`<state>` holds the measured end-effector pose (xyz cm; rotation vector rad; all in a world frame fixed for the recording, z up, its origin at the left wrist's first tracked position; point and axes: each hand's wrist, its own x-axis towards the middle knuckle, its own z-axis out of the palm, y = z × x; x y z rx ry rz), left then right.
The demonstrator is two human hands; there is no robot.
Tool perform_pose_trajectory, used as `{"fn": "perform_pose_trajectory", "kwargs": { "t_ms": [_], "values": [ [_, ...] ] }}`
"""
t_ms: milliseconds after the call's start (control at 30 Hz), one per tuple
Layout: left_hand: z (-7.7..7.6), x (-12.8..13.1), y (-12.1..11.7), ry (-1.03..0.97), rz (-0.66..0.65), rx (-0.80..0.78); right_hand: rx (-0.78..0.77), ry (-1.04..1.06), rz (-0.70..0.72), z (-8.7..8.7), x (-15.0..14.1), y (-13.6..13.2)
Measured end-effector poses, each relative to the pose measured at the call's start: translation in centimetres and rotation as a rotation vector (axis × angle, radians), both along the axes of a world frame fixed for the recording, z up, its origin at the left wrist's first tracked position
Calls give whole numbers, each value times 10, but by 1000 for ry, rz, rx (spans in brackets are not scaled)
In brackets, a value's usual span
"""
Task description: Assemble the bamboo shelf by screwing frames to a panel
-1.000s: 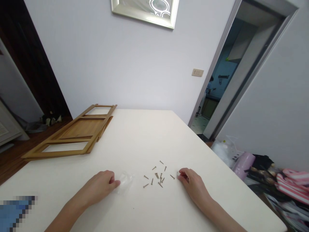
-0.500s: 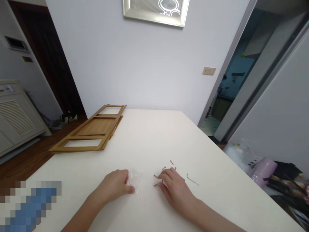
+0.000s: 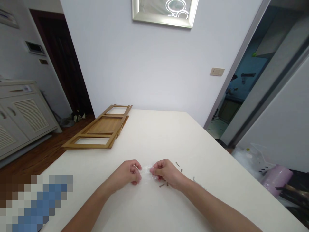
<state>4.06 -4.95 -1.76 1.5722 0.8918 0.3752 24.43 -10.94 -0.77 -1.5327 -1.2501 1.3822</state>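
Observation:
A small clear plastic bag is stretched between my two hands, just above the white table. My left hand is closed at the bag's left edge, thumb and curled fingers together. At the other edge, my right hand pinches the crumpled plastic between thumb and fingertips. Several screws lie around the right hand: one screw below its fingers, another screw beyond it. A thin bent hex key rests beside the right wrist, partly covered by the forearm.
The white table reaches to the wall. On its left lies a folded wooden frame with slats, overhanging the left edge. A blurred blue patch is at the lower left. A pink roll and bags stand beyond the right edge.
My right hand has moved left from the screws to the plastic bag and taken hold of it. The bag and my left hand have risen slightly. The view has turned a little left.

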Motion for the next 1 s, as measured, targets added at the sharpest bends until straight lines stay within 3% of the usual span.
{"fn": "perform_pose_trajectory", "kwargs": {
  "t_ms": [67,167,400,500,600,700,1000],
  "values": [
    [3,1,-1,-108,18,-124,-9,59,-32,-1,5,-4],
    [2,0,-1,-155,22,-169,43,-45,-29,1,9,-8],
    [-14,-8,8,73,-28,-50,449,-837,-103,-4,46,-29],
    [-16,-7,9,223,-12,101,379,-1017,-10,-16,58,-46],
    [-13,-7,7,372,38,354,355,-1053,109,-25,54,-59],
    [-10,-8,5,443,47,474,390,-1045,159,-26,45,-62],
    [-8,-4,1,313,47,351,656,-943,124,-28,37,-57]
  ]
}}
